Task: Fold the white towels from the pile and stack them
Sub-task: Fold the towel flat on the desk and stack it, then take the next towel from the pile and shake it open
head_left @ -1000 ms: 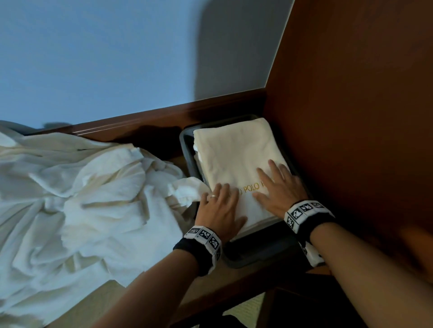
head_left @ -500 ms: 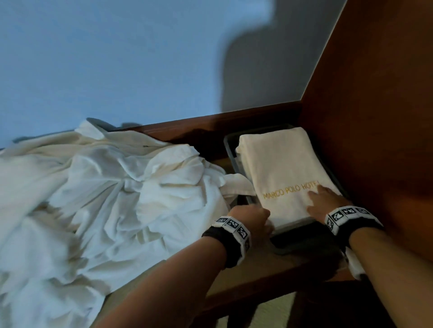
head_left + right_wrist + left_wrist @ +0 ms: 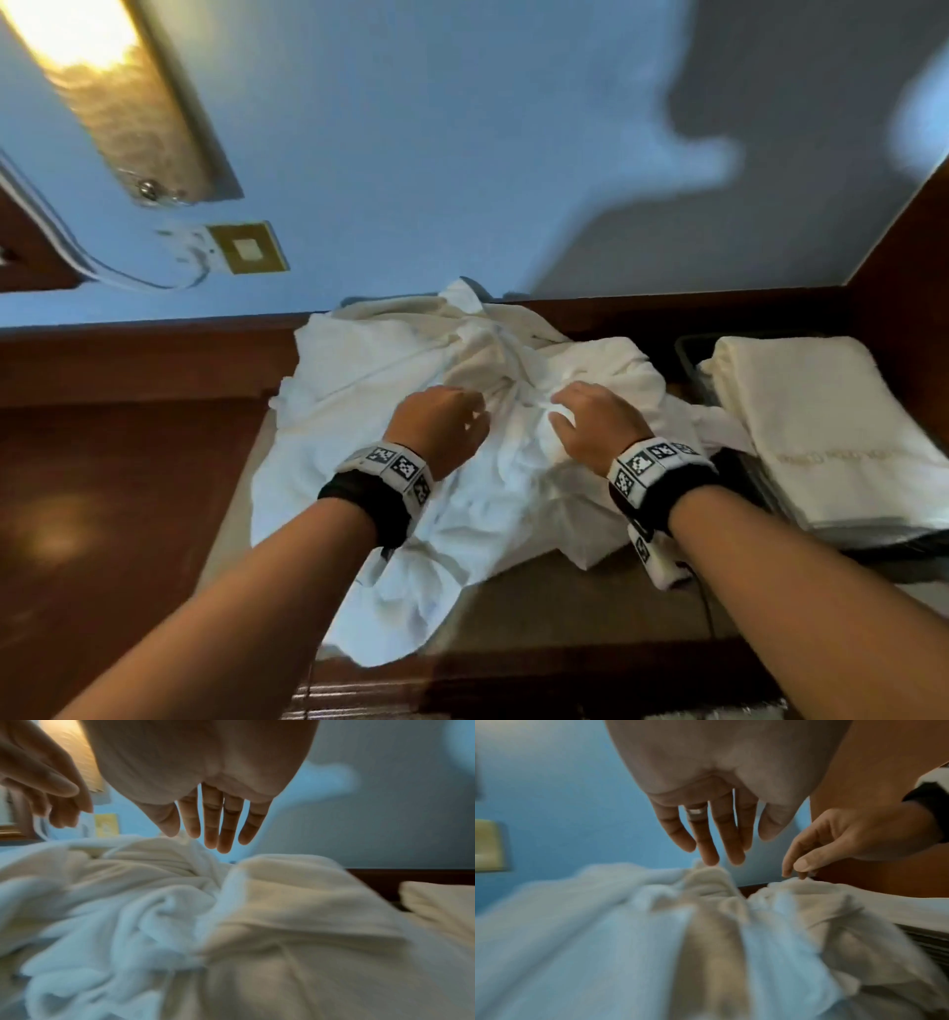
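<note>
While both hands hover with fingers loosely spread and gripping nothing, the left hand (image 3: 441, 426) and right hand (image 3: 595, 426) sit just above the crumpled pile of white towels (image 3: 411, 514) on the wooden worktop (image 3: 128, 488). To the right, touching the pile's edge, a dark tray (image 3: 690, 354) holds the stack of folded towels (image 3: 821, 437); gold lettering on the top one is too blurred to read. Behind, a blue wall (image 3: 411, 128) carries a lit lamp (image 3: 102, 77) and a brass switch plate (image 3: 249, 246).
</note>
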Demonstrator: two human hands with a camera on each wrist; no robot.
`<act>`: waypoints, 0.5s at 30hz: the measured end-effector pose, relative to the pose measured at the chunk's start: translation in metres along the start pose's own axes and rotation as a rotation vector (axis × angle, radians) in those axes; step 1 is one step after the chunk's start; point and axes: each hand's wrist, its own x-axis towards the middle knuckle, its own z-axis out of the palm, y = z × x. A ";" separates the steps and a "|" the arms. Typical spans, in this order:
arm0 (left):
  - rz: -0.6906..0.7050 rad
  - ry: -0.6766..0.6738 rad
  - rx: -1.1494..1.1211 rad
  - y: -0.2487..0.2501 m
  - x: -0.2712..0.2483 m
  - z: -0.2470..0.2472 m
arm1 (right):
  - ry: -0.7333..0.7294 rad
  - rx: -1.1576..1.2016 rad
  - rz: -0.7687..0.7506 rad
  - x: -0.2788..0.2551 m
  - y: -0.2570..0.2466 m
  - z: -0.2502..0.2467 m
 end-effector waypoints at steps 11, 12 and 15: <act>-0.413 -0.156 0.224 -0.163 -0.015 -0.011 | -0.078 -0.301 -0.336 0.110 -0.142 0.034; -0.419 -0.192 0.224 -0.166 -0.012 -0.006 | -0.126 -0.338 -0.333 0.118 -0.147 0.040; -0.437 -0.243 0.119 -0.169 -0.005 -0.003 | -0.194 -0.400 -0.311 0.134 -0.159 0.051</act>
